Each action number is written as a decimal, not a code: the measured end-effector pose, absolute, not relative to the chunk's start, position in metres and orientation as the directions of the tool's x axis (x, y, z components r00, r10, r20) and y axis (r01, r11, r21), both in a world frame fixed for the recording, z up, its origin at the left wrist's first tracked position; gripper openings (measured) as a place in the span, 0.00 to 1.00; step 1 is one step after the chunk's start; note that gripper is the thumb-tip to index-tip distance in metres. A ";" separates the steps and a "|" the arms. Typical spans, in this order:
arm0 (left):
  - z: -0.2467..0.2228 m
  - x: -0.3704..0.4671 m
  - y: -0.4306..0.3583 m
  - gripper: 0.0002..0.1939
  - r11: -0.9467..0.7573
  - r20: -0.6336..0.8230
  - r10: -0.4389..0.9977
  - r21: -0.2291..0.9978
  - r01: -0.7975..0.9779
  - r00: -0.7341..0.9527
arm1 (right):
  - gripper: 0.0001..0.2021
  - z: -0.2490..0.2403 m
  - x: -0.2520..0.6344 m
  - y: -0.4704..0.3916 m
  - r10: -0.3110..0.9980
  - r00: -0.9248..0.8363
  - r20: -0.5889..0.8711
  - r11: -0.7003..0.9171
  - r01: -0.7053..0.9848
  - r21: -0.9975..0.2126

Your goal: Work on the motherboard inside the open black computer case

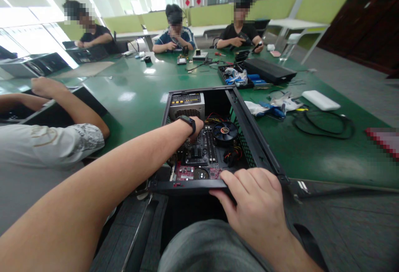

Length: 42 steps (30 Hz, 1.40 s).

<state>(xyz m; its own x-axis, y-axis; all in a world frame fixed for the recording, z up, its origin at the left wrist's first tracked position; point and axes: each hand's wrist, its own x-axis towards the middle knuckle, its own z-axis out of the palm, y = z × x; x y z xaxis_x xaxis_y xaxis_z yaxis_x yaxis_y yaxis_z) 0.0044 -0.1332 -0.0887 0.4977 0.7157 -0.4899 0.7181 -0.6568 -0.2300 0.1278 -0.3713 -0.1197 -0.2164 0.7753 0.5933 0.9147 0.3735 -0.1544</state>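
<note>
An open black computer case (257, 139) lies on its side at the table's near edge. Inside it sit a power supply (187, 105), a motherboard (197, 154), a black fan (225, 132) lying to the right of the board, and a red circuit card (187, 173) along the near side. My left hand (198, 125), with a dark band on the wrist, reaches down into the case over the motherboard's far part. Its fingers are mostly hidden, so what they touch does not show. My right hand (254, 193) grips the near rim of the case, thumb below and fingers on top.
Gloves (279, 105), a white box (321, 100) and a black cable (324, 128) lie right of the case on the green table (134, 93). Behind it stands a tool tray (235, 76). A co-worker's arm (75, 101) is close on the left; other people sit across.
</note>
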 end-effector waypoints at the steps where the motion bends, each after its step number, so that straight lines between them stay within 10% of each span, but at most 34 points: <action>1: -0.089 0.004 -0.133 0.27 -0.664 -0.495 0.712 -0.243 0.707 0.498 | 0.11 -0.120 0.128 -0.371 0.776 -0.216 0.593 0.373 0.915 -0.153; 42: -0.088 0.006 -0.133 0.25 -0.664 -0.509 0.711 -0.261 0.700 0.485 | 0.11 -0.118 0.127 -0.372 0.769 -0.226 0.598 0.378 0.915 -0.140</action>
<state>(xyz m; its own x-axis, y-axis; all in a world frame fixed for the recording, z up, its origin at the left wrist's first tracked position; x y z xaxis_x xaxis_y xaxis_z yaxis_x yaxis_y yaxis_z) 0.0064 -0.1330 -0.0877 0.4848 0.7113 -0.5089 0.7004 -0.6642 -0.2611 0.1273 -0.3722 -0.1184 -0.2259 0.7690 0.5980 0.9154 0.3775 -0.1397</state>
